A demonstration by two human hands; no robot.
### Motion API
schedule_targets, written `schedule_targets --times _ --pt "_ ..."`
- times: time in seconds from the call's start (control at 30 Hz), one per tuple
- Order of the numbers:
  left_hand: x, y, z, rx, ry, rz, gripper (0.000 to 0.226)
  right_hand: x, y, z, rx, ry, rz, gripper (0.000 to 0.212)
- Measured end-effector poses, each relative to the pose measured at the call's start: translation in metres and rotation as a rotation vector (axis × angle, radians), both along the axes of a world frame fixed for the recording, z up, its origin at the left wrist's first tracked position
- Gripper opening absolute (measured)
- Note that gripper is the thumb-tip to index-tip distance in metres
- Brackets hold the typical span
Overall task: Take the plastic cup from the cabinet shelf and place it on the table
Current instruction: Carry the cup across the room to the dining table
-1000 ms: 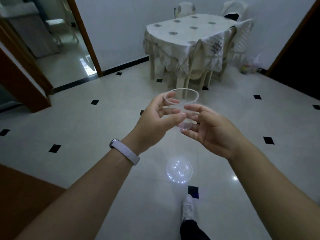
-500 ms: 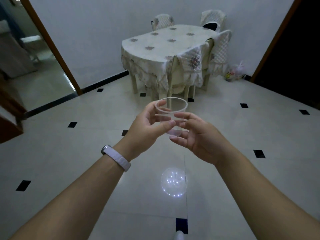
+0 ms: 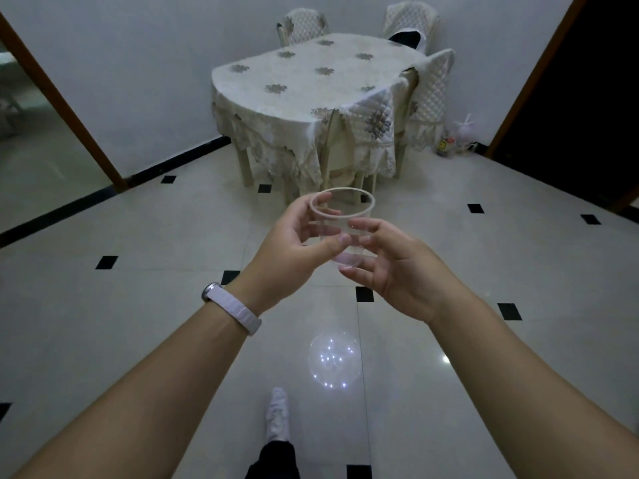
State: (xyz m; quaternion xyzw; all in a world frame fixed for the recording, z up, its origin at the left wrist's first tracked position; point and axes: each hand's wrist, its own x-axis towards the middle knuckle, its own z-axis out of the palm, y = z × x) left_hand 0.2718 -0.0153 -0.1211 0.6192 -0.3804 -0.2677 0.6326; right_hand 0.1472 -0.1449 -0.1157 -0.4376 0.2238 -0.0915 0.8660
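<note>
Hands meet at mid-frame around a clear, round plastic cup (image 3: 342, 225), which is held upright in the air, its open rim facing up and its narrower base low between the palms. The left hand (image 3: 294, 250) wraps the cup's left side, thumb pressed across the near wall and fingers curled behind it; the right hand (image 3: 397, 271) closes on the right side lower down, its fingertips (image 3: 359, 223) touching the wall and the base — so both hands are clamped on the cup, close together, thumbs almost touching. A pale lilac wristband (image 3: 231, 307) sits on the left wrist. The cup is well apart from the table (image 3: 297, 81), which stands farther ahead against the grey wall, draped in a cream embroidered tablecloth with flower motifs and ringed by chairs in quilted cream covers (image 3: 430, 88). Below the hands lies a glossy white tiled floor (image 3: 138, 305) set with small black diamond insets, a round cluster of light spots reflected in it near a white shoe (image 3: 276, 414). A brown-framed doorway opens at left, a dark one at right — beside that one, a clear plastic bag (image 3: 456, 138) rests on the floor in the corner.
</note>
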Motion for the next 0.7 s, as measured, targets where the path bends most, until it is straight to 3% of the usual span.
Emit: schedule_targets --times 0.4,0.7 --pt "0.200 -0.033 0.001 -0.057 0.073 -0.056 0.057 0.196 -0.027 0.004 -0.029 -0.010 -0.057 0.048" --pt "0.277 -0.078 0.009 -0.087 0.085 -0.124 0.061 0.265 -0.063 0.014 -0.055 -0.039 -0.093 0.043"
